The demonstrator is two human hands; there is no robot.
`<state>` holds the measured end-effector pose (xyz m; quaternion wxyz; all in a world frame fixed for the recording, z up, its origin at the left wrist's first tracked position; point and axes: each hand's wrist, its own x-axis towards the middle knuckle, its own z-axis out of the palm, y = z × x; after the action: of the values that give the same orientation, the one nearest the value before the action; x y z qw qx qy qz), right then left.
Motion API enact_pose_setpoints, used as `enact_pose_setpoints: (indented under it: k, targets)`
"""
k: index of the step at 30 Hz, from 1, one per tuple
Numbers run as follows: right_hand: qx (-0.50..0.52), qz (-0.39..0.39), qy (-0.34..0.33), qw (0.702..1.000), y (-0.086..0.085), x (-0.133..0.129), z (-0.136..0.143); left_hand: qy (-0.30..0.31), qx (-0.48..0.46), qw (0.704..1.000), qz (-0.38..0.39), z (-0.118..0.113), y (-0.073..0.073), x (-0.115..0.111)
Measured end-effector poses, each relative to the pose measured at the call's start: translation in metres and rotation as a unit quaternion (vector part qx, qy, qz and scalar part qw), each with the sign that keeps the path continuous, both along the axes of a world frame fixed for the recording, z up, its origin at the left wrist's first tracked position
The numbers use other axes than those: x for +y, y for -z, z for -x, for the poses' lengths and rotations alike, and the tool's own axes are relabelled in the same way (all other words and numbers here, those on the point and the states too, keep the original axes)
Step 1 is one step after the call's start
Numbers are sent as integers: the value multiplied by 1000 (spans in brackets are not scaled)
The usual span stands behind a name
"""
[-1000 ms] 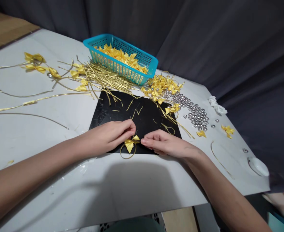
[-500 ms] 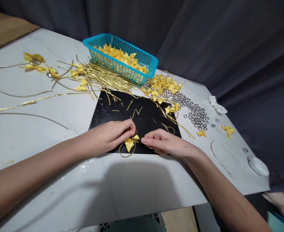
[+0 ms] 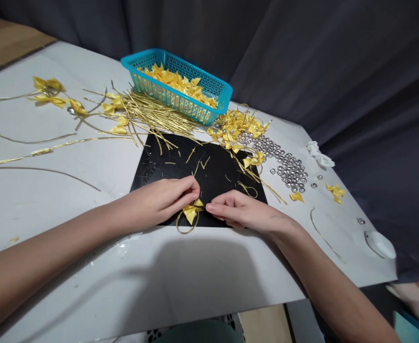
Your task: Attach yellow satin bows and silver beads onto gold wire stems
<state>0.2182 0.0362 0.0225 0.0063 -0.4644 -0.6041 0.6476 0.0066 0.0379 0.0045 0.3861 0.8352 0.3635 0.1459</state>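
Observation:
A yellow ribbon bow (image 3: 190,214) with a loop of gold cord (image 3: 185,232) hangs at the fingertips of my left hand (image 3: 170,196), over the front part of a black mat (image 3: 213,171). The fingers of that hand are closed in a pinch at the bow's upper edge. My right hand (image 3: 236,208) is closed too, its thumb and forefinger pinching a thin cord end that runs from the bow's right side. What lies deeper inside either grip is hidden. Short gold cord scraps are scattered over the mat, with a small loose loop (image 3: 248,189) near the right wrist.
Behind the mat stands a blue basket (image 3: 224,102) of yellow bows, beside a pile of gold cords (image 3: 155,112). Finished-looking bows (image 3: 241,125) and silver beads (image 3: 291,172) lie to the right. More bows and cords spread leftward. A person's blurred limb (image 3: 418,300) shows at lower right.
Both hands hold nearly the same pose. My right fingertips and the bow have shifted very slightly left; the whole view has also drifted a little.

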Motion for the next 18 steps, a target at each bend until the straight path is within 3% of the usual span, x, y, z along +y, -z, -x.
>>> enact_pose_setpoints:
  k: [18]
  targets:
    - [-12,-1,-1,1000,-1,0,0,-2,0,1000,-4,0,2,-1]
